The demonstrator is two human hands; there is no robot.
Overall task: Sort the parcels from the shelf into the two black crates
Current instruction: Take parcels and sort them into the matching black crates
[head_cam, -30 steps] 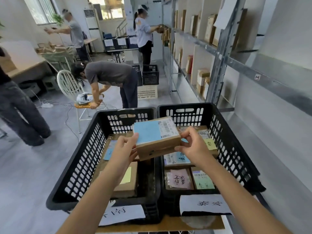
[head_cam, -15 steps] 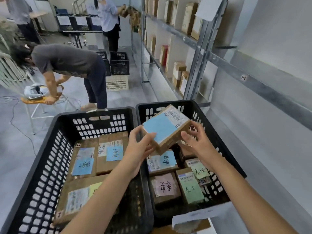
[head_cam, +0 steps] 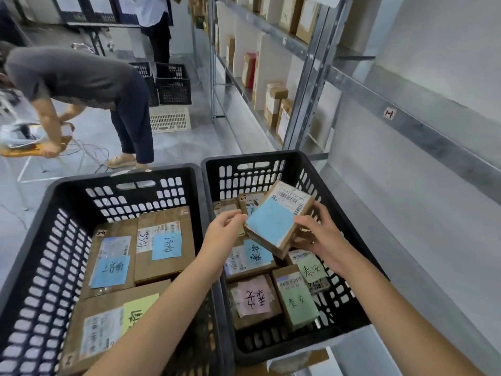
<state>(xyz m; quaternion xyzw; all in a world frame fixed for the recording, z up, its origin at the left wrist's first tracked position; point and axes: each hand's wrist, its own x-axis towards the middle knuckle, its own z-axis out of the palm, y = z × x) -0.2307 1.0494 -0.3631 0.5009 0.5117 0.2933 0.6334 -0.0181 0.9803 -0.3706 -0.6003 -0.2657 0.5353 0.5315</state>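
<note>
The right hand (head_cam: 317,234) grips the tilted box (head_cam: 273,223) over the right crate (head_cam: 257,156); I cannot tell if the left hand (head_cam: 225,234) holds it. It may slip and land crooked

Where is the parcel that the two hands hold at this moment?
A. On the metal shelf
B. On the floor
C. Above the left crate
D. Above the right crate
D: the left hand and the right hand hold the parcel tilted above the right crate, over the other parcels that lie in it.
</note>
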